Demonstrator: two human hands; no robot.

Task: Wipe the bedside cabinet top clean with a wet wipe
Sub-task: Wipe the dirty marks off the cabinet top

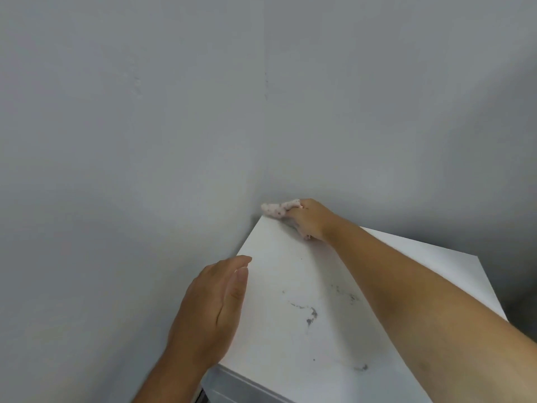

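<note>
The white bedside cabinet top (279, 274) fills the lower middle and stands in a corner of grey walls. Grey dirt smears (312, 314) lie on its middle and near its front edge. My right hand (312, 219) reaches to the far back corner and is closed on a crumpled white wet wipe (277, 209) with small reddish specks, pressed against the top by the wall. My left hand (215, 309) lies flat with its fingers together along the cabinet's left edge and holds nothing.
Grey walls (145, 141) meet in a corner right behind the cabinet. The cabinet's left side runs close to the left wall. A drawer front edge (232, 385) shows at the bottom. Dark floor or shadow lies at the far right (520, 309).
</note>
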